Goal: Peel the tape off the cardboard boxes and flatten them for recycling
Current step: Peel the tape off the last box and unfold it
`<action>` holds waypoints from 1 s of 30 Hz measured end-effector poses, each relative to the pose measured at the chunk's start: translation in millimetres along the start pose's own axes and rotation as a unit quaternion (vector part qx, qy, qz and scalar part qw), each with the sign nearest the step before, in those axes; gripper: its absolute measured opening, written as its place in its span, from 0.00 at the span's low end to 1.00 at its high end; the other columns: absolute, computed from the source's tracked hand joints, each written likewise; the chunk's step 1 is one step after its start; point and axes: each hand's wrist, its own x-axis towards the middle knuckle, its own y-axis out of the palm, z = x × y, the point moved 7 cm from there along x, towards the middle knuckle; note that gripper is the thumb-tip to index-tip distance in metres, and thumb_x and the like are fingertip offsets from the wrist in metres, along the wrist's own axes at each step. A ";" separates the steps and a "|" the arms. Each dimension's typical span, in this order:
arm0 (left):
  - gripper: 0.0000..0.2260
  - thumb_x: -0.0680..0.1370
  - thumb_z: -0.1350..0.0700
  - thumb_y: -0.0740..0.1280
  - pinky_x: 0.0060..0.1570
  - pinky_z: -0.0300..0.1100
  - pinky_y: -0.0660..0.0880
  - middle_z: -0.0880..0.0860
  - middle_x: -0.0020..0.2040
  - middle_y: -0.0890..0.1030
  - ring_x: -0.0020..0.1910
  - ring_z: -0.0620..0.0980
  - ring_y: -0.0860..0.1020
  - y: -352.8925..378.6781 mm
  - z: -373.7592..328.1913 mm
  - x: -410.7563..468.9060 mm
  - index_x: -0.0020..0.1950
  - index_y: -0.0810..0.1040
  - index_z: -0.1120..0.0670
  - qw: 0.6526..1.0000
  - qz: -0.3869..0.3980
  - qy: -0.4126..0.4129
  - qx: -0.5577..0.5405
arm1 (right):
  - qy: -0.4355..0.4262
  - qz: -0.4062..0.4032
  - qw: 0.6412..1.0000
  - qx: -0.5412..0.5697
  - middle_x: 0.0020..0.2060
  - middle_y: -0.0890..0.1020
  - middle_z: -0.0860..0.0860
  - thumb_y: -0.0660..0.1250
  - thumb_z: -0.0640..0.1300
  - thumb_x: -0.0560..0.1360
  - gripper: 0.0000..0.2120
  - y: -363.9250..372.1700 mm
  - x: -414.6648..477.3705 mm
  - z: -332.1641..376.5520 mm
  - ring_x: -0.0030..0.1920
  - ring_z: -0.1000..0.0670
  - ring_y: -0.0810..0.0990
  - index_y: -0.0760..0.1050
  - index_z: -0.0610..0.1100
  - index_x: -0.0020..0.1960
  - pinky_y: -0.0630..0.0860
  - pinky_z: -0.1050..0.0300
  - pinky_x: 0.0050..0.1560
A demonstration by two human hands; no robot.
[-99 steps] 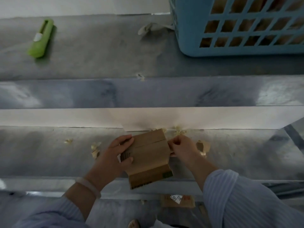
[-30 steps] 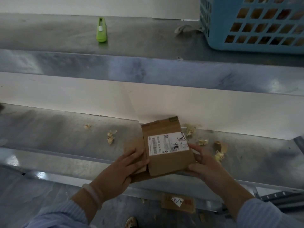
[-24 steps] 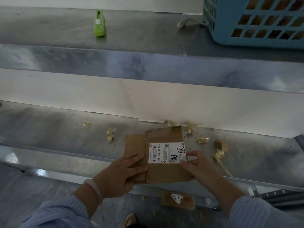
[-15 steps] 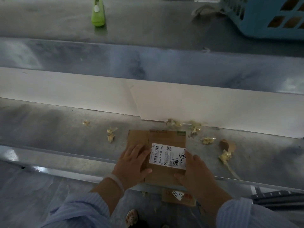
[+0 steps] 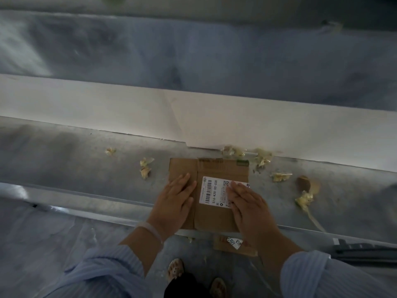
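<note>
Box (image 5: 214, 168) now lies flat at shelf's (image 5: 64, 151) near edge.

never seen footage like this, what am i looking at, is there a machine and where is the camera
No machine here: these are a person's two bare hands, filmed by one wide-angle camera worn on the head, looking down. The left hand and right hand lie open, fingers straight, pressing a flattened cardboard box onto a metal shelf. Nothing is gripped. The right hand partly covers the box's white barcode label. Crumpled tape scraps lie scattered on the shelf around the box. Below, on the floor, are another piece of cardboard and the person's sandalled feet.
</note>
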 end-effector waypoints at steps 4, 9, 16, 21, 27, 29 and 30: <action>0.24 0.77 0.47 0.65 0.69 0.47 0.64 0.51 0.69 0.69 0.67 0.53 0.67 -18.3 19.6 -14.3 0.72 0.69 0.52 0.990 -0.084 -0.116 -0.005 | 0.154 -0.049 0.985 0.057 0.67 0.71 0.51 0.65 0.58 0.75 0.29 -12.1 -4.9 -25.2 0.68 0.49 0.65 0.67 0.46 0.72 0.61 0.51 0.70; 0.26 0.72 0.42 0.70 0.58 0.48 0.73 0.52 0.56 0.74 0.54 0.51 0.74 -18.4 44.6 -33.5 0.66 0.71 0.53 0.952 -0.068 -0.289 -0.070 | 0.264 -0.026 0.964 0.036 0.57 0.77 0.52 0.66 0.64 0.71 0.27 -16.1 -17.6 -39.9 0.59 0.48 0.73 0.71 0.54 0.66 0.68 0.49 0.62; 0.23 0.69 0.45 0.75 0.46 0.39 0.70 0.51 0.51 0.76 0.47 0.48 0.74 -15.9 63.2 -52.6 0.57 0.73 0.55 0.915 -0.021 -0.363 -0.176 | 0.329 -0.014 0.908 0.259 0.41 0.80 0.61 0.75 0.53 0.70 0.16 -12.5 -33.8 -30.2 0.40 0.61 0.78 0.74 0.53 0.54 0.73 0.66 0.32; 0.15 0.71 0.42 0.72 0.44 0.41 0.71 0.47 0.46 0.78 0.43 0.47 0.76 -50.4 86.1 -83.2 0.50 0.73 0.48 0.926 -0.038 -0.323 -0.191 | 0.282 -0.041 0.905 0.316 0.41 0.80 0.58 0.74 0.50 0.71 0.16 -13.7 -29.4 20.5 0.40 0.59 0.79 0.68 0.56 0.50 0.71 0.68 0.30; 0.13 0.71 0.40 0.70 0.38 0.39 0.68 0.43 0.40 0.76 0.40 0.44 0.75 -153.0 171.1 -145.0 0.49 0.73 0.45 0.926 -0.157 -0.309 -0.149 | 0.195 -0.034 0.923 0.330 0.41 0.80 0.62 0.74 0.50 0.70 0.11 -5.7 20.1 148.4 0.41 0.61 0.79 0.73 0.57 0.46 0.73 0.66 0.35; 0.15 0.70 0.39 0.69 0.39 0.41 0.69 0.43 0.41 0.77 0.42 0.45 0.76 -189.5 212.8 -175.5 0.51 0.75 0.44 0.919 -0.191 -0.316 -0.134 | 0.163 -0.022 0.926 0.341 0.40 0.81 0.63 0.75 0.49 0.70 0.08 5.1 39.0 207.2 0.40 0.63 0.78 0.76 0.55 0.45 0.70 0.69 0.34; 0.16 0.70 0.39 0.69 0.39 0.40 0.69 0.41 0.41 0.76 0.41 0.44 0.75 -207.9 235.2 -191.5 0.53 0.75 0.44 0.916 -0.207 -0.321 -0.124 | 0.146 -0.017 0.926 0.347 0.39 0.81 0.63 0.75 0.48 0.70 0.07 12.2 48.6 238.7 0.40 0.64 0.78 0.77 0.54 0.44 0.69 0.70 0.34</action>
